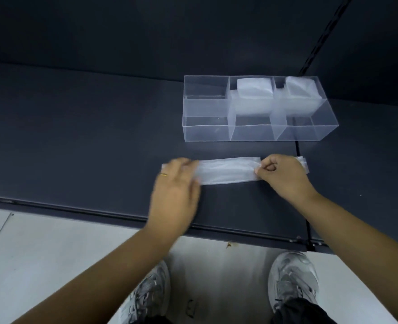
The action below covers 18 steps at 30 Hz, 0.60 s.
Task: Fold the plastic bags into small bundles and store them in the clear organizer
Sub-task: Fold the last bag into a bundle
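A dark grey matte shelf (76, 136) filled the upper frame. Right of centre sat a clear plastic compartmented organizer (207, 134), with white folded bundles (251, 90) in its far middle and far right cells. Below it lay a long translucent plastic bag strip (228, 171). The blurred left hand (177, 183) pressed flat-fingered on its left end; the right hand (284, 176) pinched its right part with curled fingers.

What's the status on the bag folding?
Left hand flat on plastic bag strip, right hand pinching its fold. Clear organizer behind holds two bundles. Nothing between them.
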### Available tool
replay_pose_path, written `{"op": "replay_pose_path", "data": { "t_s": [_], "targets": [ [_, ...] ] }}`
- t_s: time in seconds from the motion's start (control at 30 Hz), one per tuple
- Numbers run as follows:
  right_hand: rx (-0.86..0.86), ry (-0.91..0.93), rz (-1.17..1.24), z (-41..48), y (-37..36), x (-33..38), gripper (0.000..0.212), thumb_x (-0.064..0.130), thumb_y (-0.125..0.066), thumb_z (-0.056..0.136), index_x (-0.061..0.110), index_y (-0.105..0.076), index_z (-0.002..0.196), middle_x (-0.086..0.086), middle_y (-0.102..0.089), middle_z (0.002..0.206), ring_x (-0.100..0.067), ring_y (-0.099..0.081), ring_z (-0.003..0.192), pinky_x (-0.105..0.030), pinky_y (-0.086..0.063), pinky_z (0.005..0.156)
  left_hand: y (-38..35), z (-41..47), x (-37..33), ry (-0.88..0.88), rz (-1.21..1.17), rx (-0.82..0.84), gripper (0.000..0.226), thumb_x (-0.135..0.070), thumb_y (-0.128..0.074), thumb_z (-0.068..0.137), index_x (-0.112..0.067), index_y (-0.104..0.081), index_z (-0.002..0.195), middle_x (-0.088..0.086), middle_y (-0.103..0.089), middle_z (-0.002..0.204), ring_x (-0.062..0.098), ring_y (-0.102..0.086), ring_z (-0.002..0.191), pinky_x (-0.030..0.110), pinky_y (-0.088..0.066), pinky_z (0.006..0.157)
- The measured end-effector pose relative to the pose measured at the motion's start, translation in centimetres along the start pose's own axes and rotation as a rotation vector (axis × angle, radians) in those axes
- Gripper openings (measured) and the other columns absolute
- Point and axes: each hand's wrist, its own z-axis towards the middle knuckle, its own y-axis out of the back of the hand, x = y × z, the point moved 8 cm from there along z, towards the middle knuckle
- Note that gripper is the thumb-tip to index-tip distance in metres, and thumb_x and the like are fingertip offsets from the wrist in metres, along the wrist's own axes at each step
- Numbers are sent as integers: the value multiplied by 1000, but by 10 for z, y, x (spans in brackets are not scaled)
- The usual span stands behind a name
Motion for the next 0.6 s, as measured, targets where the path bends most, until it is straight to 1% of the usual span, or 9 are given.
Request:
{"op": "replay_pose_path", "data": {
  "t_s": [0.07, 0.13, 0.2, 0.23, 0.3, 0.37, 0.47, 0.53, 0.6],
  "targets": [
    [11, -6, -21, -1, -1, -1, 7, 14, -70, 82, 14, -65, 78, 5, -62, 68, -7, -56, 64, -15, -39, 56, -42, -12, -19, -24, 95, 290, 61, -47, -29, 98, -10, -30, 147, 13, -27, 154, 31, -20, 143, 44, -14, 118],
    [21, -8, -72, -2, 0, -1, 9, 16, -70, 83, 17, -63, 77, 7, -61, 70, -8, -57, 67, -16, -39, 56, -67, -22, -16, -16, 308, 452, 80, -66, 2, 87, -19, 5, 152, 6, 8, 160, 28, 14, 146, 49, 6, 118],
    [-27, 38, -200, -4, 9, 1, 6, 20, -70, 82, 20, -64, 82, 8, -60, 79, -12, -59, 79, -22, -43, 64, -77, -29, -9, -51, 417, 495, 83, -71, 14, 79, -25, 19, 148, 6, 19, 158, 29, 23, 144, 53, 11, 116],
    [-71, 78, -275, -3, 18, 2, 10, 23, -71, 82, 21, -64, 90, 6, -59, 89, -16, -58, 89, -28, -45, 74, -78, -30, -6, -69, 434, 496, 83, -72, 14, 79, -26, 20, 147, 5, 20, 158, 29, 23, 144, 54, 11, 115],
    [-69, 129, -410, 1, 34, -3, 29, 28, -71, 83, 21, -62, 109, 1, -52, 113, -21, -48, 111, -40, -38, 97, -76, -29, -1, -108, 448, 502, 81, -74, 11, 81, -28, 17, 148, 4, 17, 159, 29, 20, 144, 55, 8, 116],
    [51, 149, -483, 3, 42, -14, 39, 29, -68, 85, 21, -56, 122, 1, -46, 124, -23, -41, 120, -43, -31, 105, -72, -26, 1, -172, 451, 501, 80, -73, 4, 84, -28, 6, 150, 4, 7, 160, 29, 12, 146, 56, 2, 116],
    [146, 183, -438, -1, 49, -25, 35, 21, -67, 87, 17, -57, 121, 3, -50, 110, -17, -49, 102, -33, -42, 93, -65, -20, 3, -245, 428, 508, 79, -70, -7, 89, -23, -21, 151, 7, -15, 159, 32, -11, 146, 59, -13, 115],
    [167, 164, -398, -6, 47, -28, 27, 18, -66, 88, 19, -58, 114, 6, -54, 92, -14, -52, 83, -31, -46, 80, -64, -18, 6, -284, 428, 514, 79, -69, -8, 90, -21, -25, 150, 7, -19, 158, 32, -15, 145, 59, -16, 114],
    [178, 132, -372, -9, 43, -31, 16, 17, -64, 88, 20, -59, 104, 6, -57, 81, -14, -54, 75, -31, -47, 74, -65, -16, 7, -323, 429, 527, 78, -68, -10, 90, -21, -27, 150, 8, -21, 157, 32, -16, 145, 59, -19, 113]
  ]
}}
